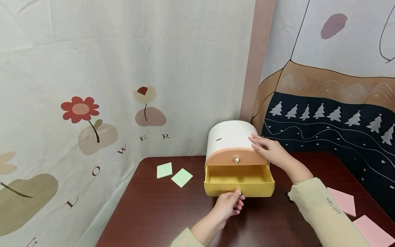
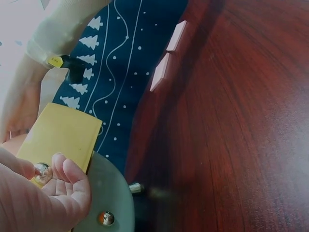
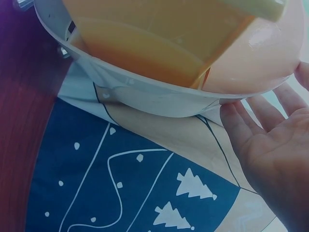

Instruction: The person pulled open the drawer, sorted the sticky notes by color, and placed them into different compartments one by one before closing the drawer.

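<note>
A small drawer box with a rounded white top stands at the back of the table. Its peach upper drawer is closed, while the yellow drawer below is pulled out, with nothing seen inside. My left hand pinches the yellow drawer's shiny round knob between thumb and fingers. On the right side of the white top rests my right hand, fingers extended. In the left wrist view, a grey-green front with another metal knob shows beneath the yellow drawer.
Two pale green sticky-note pads lie left of the box on the dark red-brown table. Pink pads lie at the right, partly behind my right sleeve. Printed cloth hangs close behind the box.
</note>
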